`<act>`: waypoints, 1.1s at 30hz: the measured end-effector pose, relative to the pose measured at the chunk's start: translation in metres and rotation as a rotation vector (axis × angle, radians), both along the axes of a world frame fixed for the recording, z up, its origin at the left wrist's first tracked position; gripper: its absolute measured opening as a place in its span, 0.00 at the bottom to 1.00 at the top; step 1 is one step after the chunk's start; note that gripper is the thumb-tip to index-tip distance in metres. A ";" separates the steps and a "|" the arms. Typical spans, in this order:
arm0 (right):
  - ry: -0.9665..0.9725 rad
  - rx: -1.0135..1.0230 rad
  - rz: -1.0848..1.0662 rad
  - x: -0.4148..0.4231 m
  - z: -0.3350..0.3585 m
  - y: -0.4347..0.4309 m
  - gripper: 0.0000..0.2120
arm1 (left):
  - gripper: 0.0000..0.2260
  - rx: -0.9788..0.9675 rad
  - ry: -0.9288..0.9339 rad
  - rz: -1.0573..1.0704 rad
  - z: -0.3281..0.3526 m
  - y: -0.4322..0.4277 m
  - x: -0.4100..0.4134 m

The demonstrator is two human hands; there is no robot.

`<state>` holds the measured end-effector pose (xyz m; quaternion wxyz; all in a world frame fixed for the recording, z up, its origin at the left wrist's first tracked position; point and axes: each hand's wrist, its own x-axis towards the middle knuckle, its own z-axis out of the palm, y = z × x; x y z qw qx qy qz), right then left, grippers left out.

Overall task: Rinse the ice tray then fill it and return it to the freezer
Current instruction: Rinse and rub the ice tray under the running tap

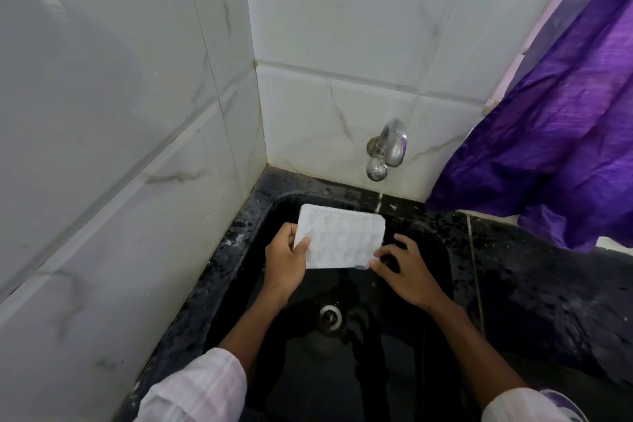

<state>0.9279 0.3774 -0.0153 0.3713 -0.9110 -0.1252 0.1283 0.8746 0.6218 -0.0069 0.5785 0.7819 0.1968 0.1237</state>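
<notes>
A white ice tray (342, 236) with several small cells hangs over the black sink (260, 216), tilted a little toward me. My left hand (286, 260) grips its left end, thumb on top. My right hand (404, 271) pinches the tray's near right corner with its fingertips. A thin stream of water falls from the chrome tap (387, 147) on the back wall and lands at the tray's far right corner.
The sink's drain (330, 316) lies below the tray. White marbled tiles close the left and back sides. A purple cloth (555, 134) hangs over the wet black speckled counter (548, 284) on the right.
</notes>
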 end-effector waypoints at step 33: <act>0.453 0.394 0.185 -0.024 0.013 0.002 0.26 | 0.11 0.427 -0.102 -0.890 0.022 0.021 0.011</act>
